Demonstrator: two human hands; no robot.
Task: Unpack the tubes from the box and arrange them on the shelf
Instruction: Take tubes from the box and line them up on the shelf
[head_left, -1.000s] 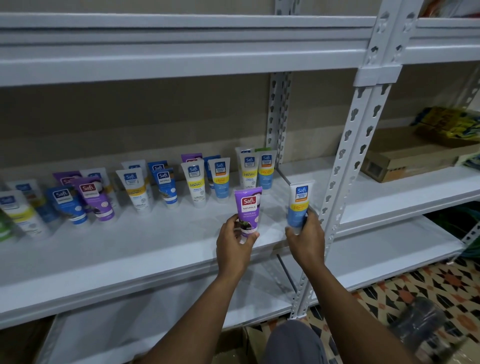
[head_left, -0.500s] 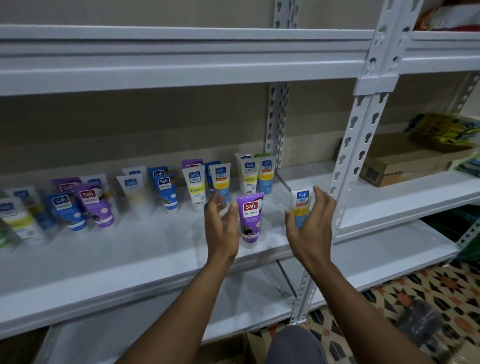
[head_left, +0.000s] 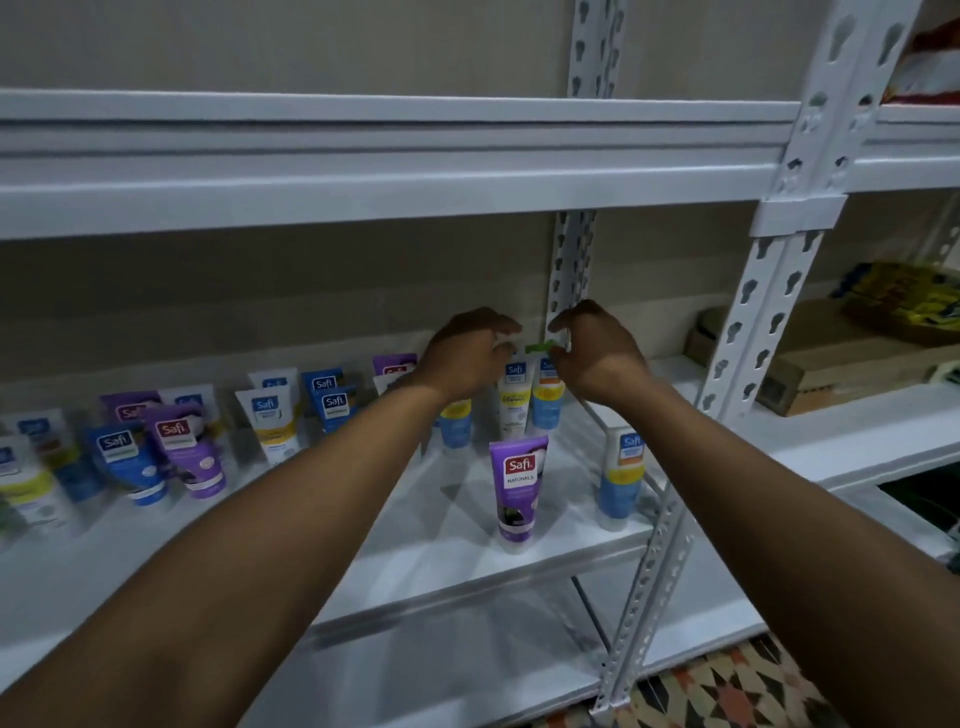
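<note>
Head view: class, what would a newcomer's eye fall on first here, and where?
Two bare arms fill the middle, the left hand and right hand at the back-row tubes by the rear upright. In front, a purple tube stands alone near the shelf edge, a blue-and-white tube to its right.

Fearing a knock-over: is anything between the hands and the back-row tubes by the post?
Nothing visible: the left hand and right hand are at the back-row tubes. A purple tube and a blue-and-yellow tube stand nearer the front, between the forearms.
</note>
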